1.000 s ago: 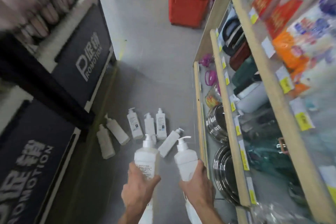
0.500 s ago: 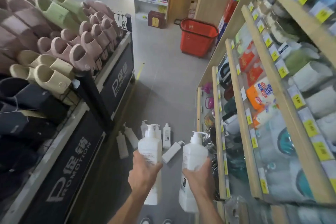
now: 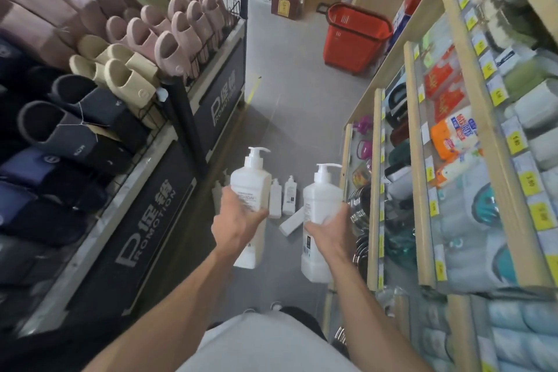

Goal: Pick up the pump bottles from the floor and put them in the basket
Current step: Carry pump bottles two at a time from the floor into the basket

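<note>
White plastic pump bottles (image 3: 321,199), two held and at least four on the grey tiled floor (image 3: 290,106). The left hand (image 3: 238,220) grasps the left-held bottle (image 3: 250,184) round its middle; the right hand (image 3: 327,234) grasps the right-held bottle (image 3: 321,199) likewise, so neither hand is free. Both held bottles stand near upright, long axis running 6 to 12 o'clock, pump heads uppermost, spouts turned toward 3 o'clock. The floor bottles (image 3: 290,195) lie just beyond the hands at 12 o'clock: two side by side between the held pair, one slanted at their 5 o'clock, one partly hidden at 9 o'clock behind the left-held bottle; more may be concealed. One red plastic shopping basket (image 3: 356,39) stands on the floor well apart, at about 1 o'clock from the hands, beside the wooden shelving (image 3: 416,160). The coming move is judged a carry up the aisle toward 1 o'clock, the right hand being nearer the basket. One slipper rack (image 3: 211,100) flanks the aisle at 9 o'clock.
</note>
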`<state>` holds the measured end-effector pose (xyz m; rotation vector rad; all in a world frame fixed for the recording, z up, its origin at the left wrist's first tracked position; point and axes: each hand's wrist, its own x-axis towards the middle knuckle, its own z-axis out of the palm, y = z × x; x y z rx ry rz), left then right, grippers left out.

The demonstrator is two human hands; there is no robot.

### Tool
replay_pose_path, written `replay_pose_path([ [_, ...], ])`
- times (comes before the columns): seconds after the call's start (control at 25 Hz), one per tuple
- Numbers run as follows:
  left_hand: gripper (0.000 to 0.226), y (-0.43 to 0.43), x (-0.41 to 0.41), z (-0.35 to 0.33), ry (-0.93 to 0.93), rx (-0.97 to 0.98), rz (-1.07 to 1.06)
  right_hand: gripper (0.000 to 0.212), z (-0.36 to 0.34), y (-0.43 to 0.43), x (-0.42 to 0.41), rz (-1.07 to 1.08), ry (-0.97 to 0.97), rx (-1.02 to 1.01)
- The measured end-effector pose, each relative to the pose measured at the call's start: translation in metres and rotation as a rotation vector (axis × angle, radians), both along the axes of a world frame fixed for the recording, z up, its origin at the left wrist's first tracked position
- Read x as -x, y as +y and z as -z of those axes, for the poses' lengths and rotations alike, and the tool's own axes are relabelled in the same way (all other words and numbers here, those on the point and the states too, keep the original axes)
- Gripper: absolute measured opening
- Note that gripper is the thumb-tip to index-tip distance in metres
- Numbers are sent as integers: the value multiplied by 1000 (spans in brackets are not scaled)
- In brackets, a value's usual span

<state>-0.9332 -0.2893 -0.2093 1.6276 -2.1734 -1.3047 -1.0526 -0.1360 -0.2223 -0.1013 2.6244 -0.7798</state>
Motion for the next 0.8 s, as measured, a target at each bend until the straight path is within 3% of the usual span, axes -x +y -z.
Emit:
replay_pose_path([
  [0.32,73,-4,-10,-8,2,66,-203,89,1,-36,20,-290,65,1],
  [0.48,84,10,-21,-8,-23,76,-416,87,6,-53,28,-524,98,-32],
  [0.8,70,58,-98,5,-114,85,-881,76,16,-84,-11,-904,92,18],
])
